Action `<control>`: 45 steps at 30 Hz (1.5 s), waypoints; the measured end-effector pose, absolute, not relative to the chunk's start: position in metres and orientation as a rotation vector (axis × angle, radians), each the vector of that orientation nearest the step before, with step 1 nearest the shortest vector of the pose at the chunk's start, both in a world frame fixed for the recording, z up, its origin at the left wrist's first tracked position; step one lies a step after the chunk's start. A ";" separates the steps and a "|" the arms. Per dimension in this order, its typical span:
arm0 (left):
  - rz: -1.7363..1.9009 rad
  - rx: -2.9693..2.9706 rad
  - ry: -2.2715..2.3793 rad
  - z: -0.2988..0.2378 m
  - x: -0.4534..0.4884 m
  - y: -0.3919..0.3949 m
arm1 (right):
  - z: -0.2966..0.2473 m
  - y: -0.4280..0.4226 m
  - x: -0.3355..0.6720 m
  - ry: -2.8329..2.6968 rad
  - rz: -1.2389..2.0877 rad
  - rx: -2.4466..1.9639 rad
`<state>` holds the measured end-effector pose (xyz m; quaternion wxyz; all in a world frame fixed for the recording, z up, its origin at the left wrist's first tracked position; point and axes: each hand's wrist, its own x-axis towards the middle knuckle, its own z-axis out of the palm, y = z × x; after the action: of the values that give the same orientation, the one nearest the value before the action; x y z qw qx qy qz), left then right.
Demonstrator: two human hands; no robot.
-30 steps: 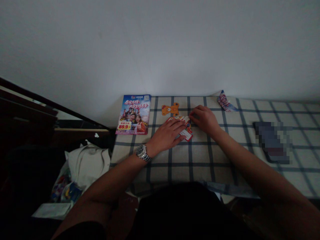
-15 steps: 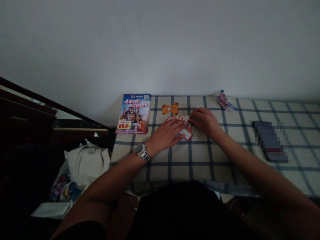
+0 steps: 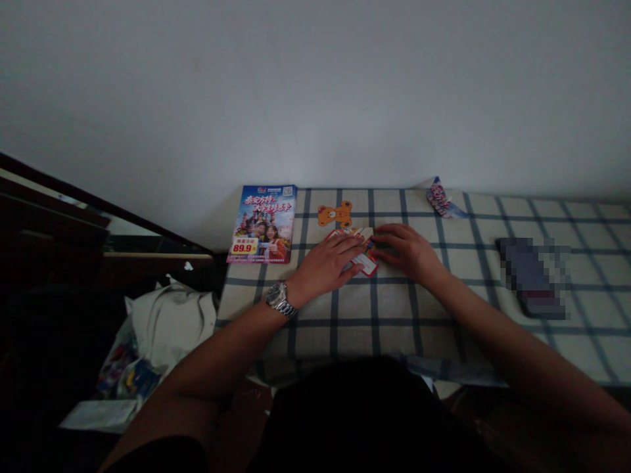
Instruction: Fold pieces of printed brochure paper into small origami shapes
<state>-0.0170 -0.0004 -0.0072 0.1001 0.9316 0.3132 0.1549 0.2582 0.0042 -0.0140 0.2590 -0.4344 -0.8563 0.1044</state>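
A small folded paper (image 3: 365,265), red, white and multicoloured, lies on the checked cloth, partly covered by my hands. My left hand (image 3: 331,261), a metal watch on its wrist, rests flat over the paper's left part with fingers stretched out. At the paper's right edge is my right hand (image 3: 407,251), its fingers curved and spread apart; whether the fingertips touch the paper is hard to tell. Just beyond the paper lies an orange teddy-bear cutout (image 3: 335,214).
A stack of printed flyers (image 3: 262,225) lies at the table's left end. Against the wall stands a folded flyer piece (image 3: 442,199). A dark phone (image 3: 530,276), partly pixelated, is at the right. White bags (image 3: 170,315) sit below the checked tablecloth's (image 3: 315,332) left edge.
My right hand's fingers have spread, and the hand has shifted slightly right and toward me along the paper's right edge. My left hand stays flat on the paper.
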 end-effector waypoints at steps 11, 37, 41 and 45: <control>0.458 2.741 0.926 -0.008 -0.018 0.000 | -0.015 -0.001 0.263 -2.355 0.312 -1.155; 0.447 2.823 0.980 -0.007 -0.015 -0.004 | -0.008 -0.005 0.264 -2.339 0.321 -1.088; 0.417 2.837 1.024 -0.002 -0.010 -0.004 | -0.009 -0.004 0.256 -2.299 0.318 -1.049; 0.406 2.828 0.996 0.003 -0.006 0.001 | -0.013 -0.003 0.252 -2.308 0.338 -1.026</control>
<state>-0.0055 0.0011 0.0032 0.0578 0.9331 0.3287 0.1338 0.2519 -0.0030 -0.0134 0.2922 -0.3850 -0.8662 0.1270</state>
